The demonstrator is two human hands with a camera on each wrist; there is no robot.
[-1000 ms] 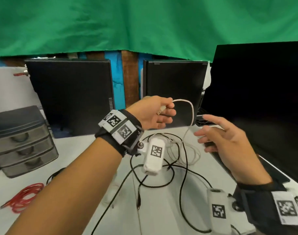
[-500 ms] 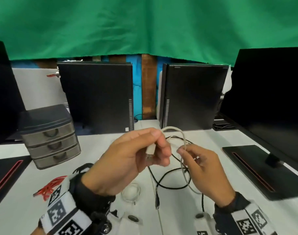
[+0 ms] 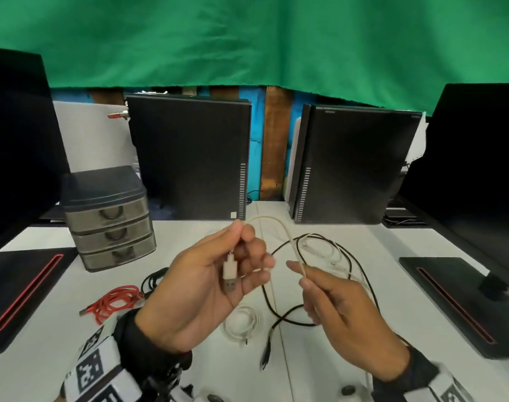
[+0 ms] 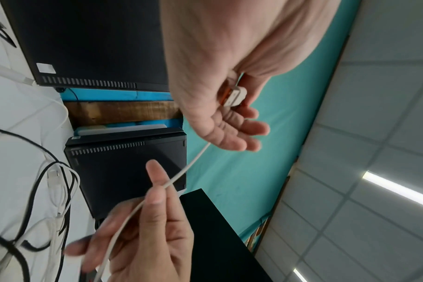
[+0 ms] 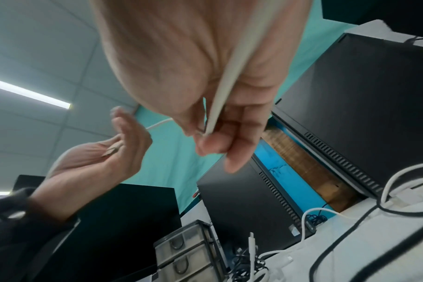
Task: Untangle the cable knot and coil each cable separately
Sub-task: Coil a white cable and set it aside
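My left hand [image 3: 218, 274] is raised above the table and pinches the cream cable [image 3: 288, 236] just behind its USB plug [image 3: 230, 274], which hangs over the palm. The cable arches up and right, then runs down into my right hand [image 3: 334, 303], which pinches it between thumb and fingers. In the left wrist view the cream cable [image 4: 181, 173] stretches between both hands, with the plug [image 4: 234, 96] at my fingers. Under the hands a black cable [image 3: 360, 274] loops on the table, tangled with a white cable [image 3: 322, 250]. The right wrist view has the cream cable [image 5: 227, 80] crossing my fingers.
A small coiled white cable [image 3: 241, 323] lies on the white table [image 3: 334, 367] below my left hand. A red cable [image 3: 111, 303] and a black bundle [image 3: 154, 280] lie left. A grey drawer unit [image 3: 108, 216], two black computer cases [image 3: 189, 158] and monitor stands [image 3: 456, 303] ring the area.
My left hand came down and nearer with the cream cable's plug end. My right hand, open a second ago, took hold of the cable and has slid down along it, away from the left.
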